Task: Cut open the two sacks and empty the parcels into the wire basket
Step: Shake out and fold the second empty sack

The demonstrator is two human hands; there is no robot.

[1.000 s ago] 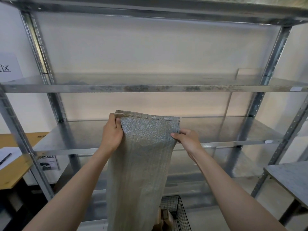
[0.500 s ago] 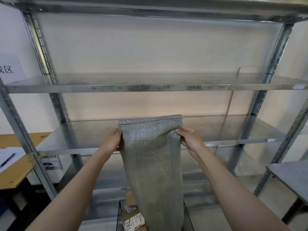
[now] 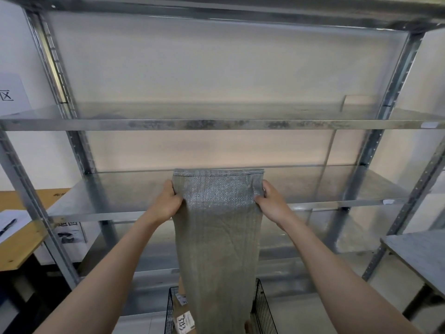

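Note:
A grey woven sack (image 3: pixel 220 237) hangs upside down in front of me, its stitched bottom seam uppermost. My left hand (image 3: pixel 168 203) grips its left edge near the top and my right hand (image 3: pixel 271 201) grips the right edge at the same height. The sack looks flat and limp. Its lower end drops into a black wire basket (image 3: pixel 263 309) on the floor. Brown cardboard parcels (image 3: pixel 184 317) with labels lie in the basket, partly hidden behind the sack. No second sack is visible.
A galvanised metal rack (image 3: pixel 216 124) with several bare shelves stands right behind the sack. A wooden table (image 3: pixel 21 237) with paper and a pen is at the left. A grey tabletop (image 3: pixel 419 251) is at the right.
Both hands shifted the sack to the right and slightly lower over the basket. More of the basket and its parcels has come into view below.

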